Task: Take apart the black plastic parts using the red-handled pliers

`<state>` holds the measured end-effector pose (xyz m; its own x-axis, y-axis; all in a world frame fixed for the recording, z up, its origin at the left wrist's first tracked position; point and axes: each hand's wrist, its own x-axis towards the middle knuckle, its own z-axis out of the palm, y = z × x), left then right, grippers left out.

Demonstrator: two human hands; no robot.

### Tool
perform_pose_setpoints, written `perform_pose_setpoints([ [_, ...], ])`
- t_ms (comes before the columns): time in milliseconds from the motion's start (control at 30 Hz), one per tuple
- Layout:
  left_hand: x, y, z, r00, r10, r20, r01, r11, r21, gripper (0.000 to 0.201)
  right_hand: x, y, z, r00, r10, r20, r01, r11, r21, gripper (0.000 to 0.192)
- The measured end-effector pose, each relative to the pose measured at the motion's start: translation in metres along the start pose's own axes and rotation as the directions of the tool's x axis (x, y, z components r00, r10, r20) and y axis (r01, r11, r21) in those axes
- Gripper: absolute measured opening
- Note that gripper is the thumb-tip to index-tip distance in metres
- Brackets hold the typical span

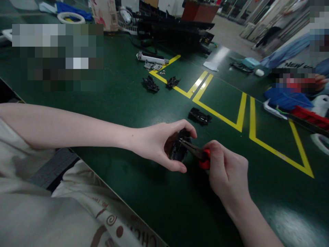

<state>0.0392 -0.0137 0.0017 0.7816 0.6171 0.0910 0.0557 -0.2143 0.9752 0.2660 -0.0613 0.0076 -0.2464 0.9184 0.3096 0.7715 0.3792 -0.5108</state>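
The left hand (159,144) is curled around a small black plastic part (178,151), holding it just above the green tabletop (123,103) near its front edge. The right hand (226,169) is shut tight on red-handled pliers (199,154) — their thin metal tips touch the top of the part. The step looks like picking or pulling at something tiny on the part, so the tips need a steady, careful squeeze. More black parts (199,116) lie farther back by the yellow tape lines (241,113). A red tray (312,116) sits at the right edge — I cannot tell what is inside.
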Motion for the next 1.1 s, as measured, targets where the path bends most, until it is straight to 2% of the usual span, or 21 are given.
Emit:
perform_pose_setpoints([
  [100,0.0009,-0.0023,-0.0007,1.000,0.008,-0.007,-0.007,0.998,0.061,0.066,0.0030,0.0023,-0.0019,0.999,-0.035,-0.012,0.034,0.998,-0.058,0.050],
  [233,0.0018,-0.0050,-0.0007,0.999,0.029,-0.015,-0.027,0.994,0.108,0.066,0.0041,0.0048,-0.0016,0.999,-0.014,-0.031,0.012,0.998,-0.061,0.053],
  [700,0.0014,-0.0028,0.0005,1.000,0.018,-0.019,-0.017,0.999,0.048,0.065,0.0041,0.0085,-0.0009,0.999,-0.002,-0.046,-0.002,0.997,-0.076,0.052],
  [967,0.0004,-0.0055,-0.0018,0.999,0.042,-0.022,-0.039,0.991,0.126,0.069,0.0034,0.0069,0.0007,0.998,-0.027,-0.050,0.023,0.996,-0.080,0.048],
  [1100,0.0004,-0.0043,-0.0014,0.999,0.035,-0.023,-0.032,0.994,0.102,0.067,0.0034,0.0071,-0.0002,0.998,-0.036,-0.047,0.032,0.996,-0.084,0.048],
])
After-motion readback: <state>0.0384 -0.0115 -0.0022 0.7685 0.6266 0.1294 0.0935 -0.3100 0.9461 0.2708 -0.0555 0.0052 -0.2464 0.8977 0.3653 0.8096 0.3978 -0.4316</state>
